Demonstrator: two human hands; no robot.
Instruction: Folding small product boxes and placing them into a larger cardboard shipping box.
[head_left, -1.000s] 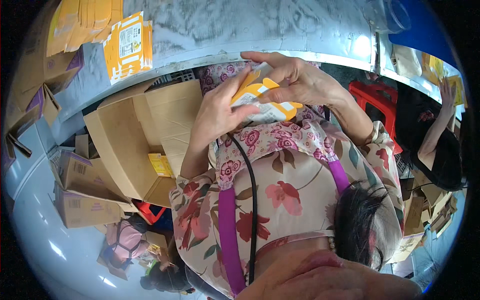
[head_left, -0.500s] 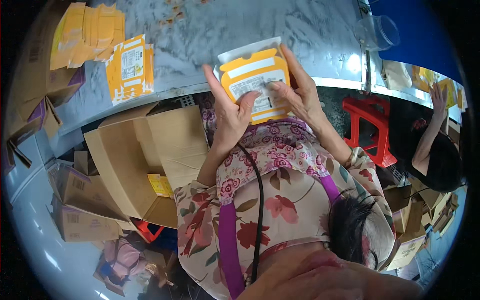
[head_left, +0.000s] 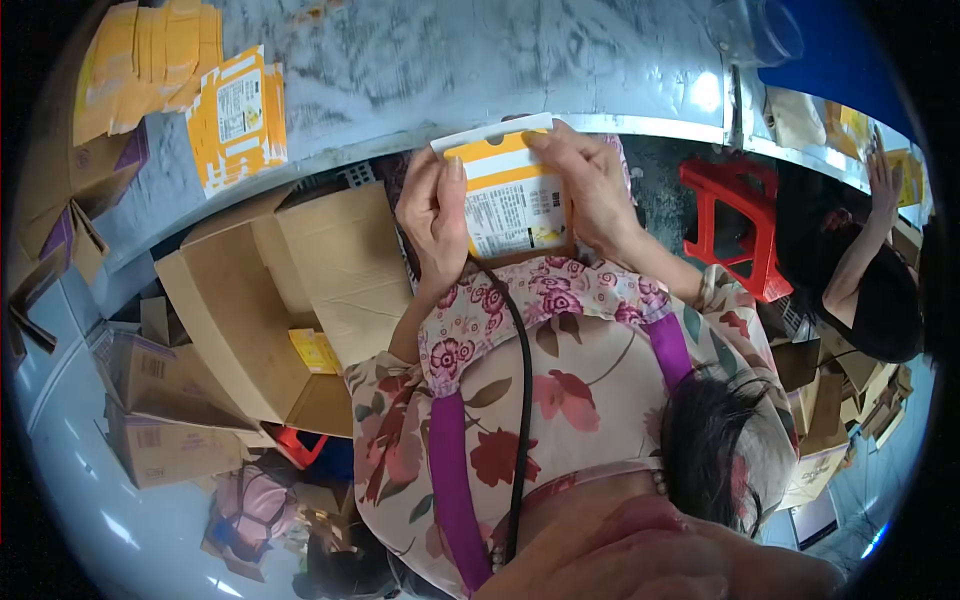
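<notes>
Both hands grip one flat yellow-and-white package: left hand closed around its left edge, right hand clasping its right edge and top corner, fingers curled over the front. That package is held upright just above the floral sleeves, at the near edge of the grey surface. Left of the package an open cardboard box stands below the surface edge; farther left, a stack of similar yellow packages lies on the surface. Right of the package sits a red stool.
</notes>
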